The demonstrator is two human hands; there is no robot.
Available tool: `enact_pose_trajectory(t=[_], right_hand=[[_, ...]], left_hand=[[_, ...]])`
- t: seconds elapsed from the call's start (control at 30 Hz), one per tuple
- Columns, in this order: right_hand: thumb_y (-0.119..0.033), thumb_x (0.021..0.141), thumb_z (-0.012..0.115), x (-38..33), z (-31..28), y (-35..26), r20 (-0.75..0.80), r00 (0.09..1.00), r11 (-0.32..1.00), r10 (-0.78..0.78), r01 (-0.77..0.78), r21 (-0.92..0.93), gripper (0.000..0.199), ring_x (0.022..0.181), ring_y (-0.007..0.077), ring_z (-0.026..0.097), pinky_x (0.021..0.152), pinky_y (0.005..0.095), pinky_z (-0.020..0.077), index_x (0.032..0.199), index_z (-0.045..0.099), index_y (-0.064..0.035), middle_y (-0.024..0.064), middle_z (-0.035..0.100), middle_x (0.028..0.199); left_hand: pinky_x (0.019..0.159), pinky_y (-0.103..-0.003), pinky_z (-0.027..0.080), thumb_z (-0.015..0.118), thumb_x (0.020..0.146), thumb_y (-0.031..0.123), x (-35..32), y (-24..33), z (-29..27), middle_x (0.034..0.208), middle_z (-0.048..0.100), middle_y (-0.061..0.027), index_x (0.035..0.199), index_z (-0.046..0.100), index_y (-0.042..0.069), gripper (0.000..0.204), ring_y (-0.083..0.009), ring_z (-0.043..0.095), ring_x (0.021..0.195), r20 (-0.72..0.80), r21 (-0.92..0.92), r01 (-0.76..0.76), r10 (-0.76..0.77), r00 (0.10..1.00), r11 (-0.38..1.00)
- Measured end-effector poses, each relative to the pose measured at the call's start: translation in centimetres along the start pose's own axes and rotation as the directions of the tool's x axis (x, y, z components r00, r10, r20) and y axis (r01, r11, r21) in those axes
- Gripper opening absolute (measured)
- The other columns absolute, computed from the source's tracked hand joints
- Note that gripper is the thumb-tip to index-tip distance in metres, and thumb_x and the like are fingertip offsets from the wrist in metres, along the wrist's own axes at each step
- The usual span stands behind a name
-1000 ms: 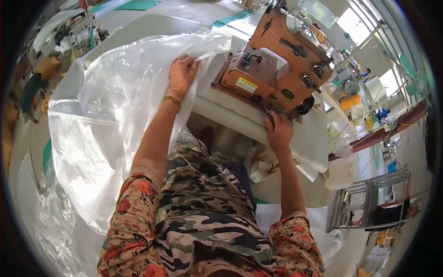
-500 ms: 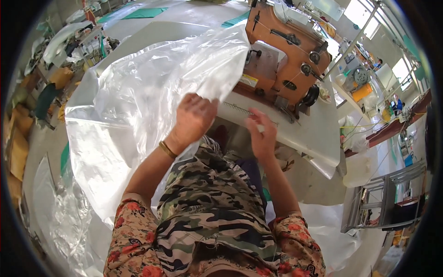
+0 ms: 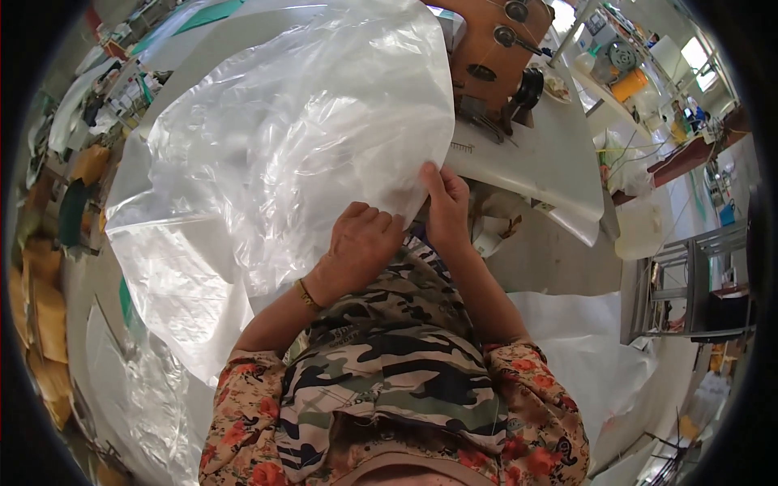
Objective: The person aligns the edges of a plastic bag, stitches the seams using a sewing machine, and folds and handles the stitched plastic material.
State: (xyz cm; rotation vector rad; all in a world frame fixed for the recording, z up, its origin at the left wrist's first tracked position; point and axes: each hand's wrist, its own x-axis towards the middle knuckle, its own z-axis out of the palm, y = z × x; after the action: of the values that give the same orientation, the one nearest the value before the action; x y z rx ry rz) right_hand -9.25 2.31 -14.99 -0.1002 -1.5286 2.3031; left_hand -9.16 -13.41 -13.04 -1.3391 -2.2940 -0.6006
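Observation:
A large, shiny, translucent white plastic sheet (image 3: 324,138) spreads over the table, creased in many places, with its left part hanging down. My left hand (image 3: 366,247) is closed on the sheet's near edge, knuckles up. Just to the right, my right hand (image 3: 446,202) pinches the right edge of the same sheet between thumb and fingers. Beyond my hands stands a brown sewing machine (image 3: 494,65), its lower front partly covered by the sheet. A ruler strip (image 3: 462,148) shows on the table beside the sheet's right edge.
The white tabletop (image 3: 535,174) ends in a corner at the right. A grey metal frame (image 3: 689,283) stands on the right side, near a translucent plastic container (image 3: 640,227). Brown cardboard (image 3: 44,324) is stacked at the far left. More plastic sheeting (image 3: 146,405) lies on the floor.
My right hand was free and blurred; it has moved left and taken hold of the sheet's edge. My left hand has come lower and nearer. The sheet now covers more of the sewing machine's front.

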Motion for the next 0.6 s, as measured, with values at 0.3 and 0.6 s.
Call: enact_pose_trajectory(t=[0.3, 0.6], right_hand=[[-0.023, 0.094, 0.06, -2.2, -4.9, 2.0, -0.126, 0.97, 0.782, -0.209, 0.088, -0.617, 0.035, 0.063, 0.0058, 0.032, 0.052, 0.0274, 0.0268, 0.074, 0.051, 0.0034, -0.0024, 0.036, 0.062], [-0.022, 0.097, 0.056, -3.3, -14.3, 6.9, -0.153, 0.967, 0.774, -0.205, 0.064, -0.63, 0.024, 0.071, 0.0074, 0.044, 0.059, 0.0252, 0.0376, 0.088, 0.06, -0.0003, -0.0009, 0.052, 0.079]], left_hand=[[0.069, -0.036, 0.052, 0.076, 0.076, 0.019, -1.5, -0.4, -7.3, 0.083, 0.067, -0.0077, 0.092, 0.07, 0.006, 0.022, -0.0236, 0.064, 0.071, -0.105, -0.112, 0.317, -0.328, 0.939, 0.942], [0.101, -0.045, 0.04, 0.08, 0.074, 0.023, -26.4, -10.7, -11.1, 0.136, 0.046, -0.023, 0.137, 0.043, 0.001, 0.076, -0.0394, 0.045, 0.122, -0.692, 0.298, 0.91, -0.591, 0.415, 0.289]])
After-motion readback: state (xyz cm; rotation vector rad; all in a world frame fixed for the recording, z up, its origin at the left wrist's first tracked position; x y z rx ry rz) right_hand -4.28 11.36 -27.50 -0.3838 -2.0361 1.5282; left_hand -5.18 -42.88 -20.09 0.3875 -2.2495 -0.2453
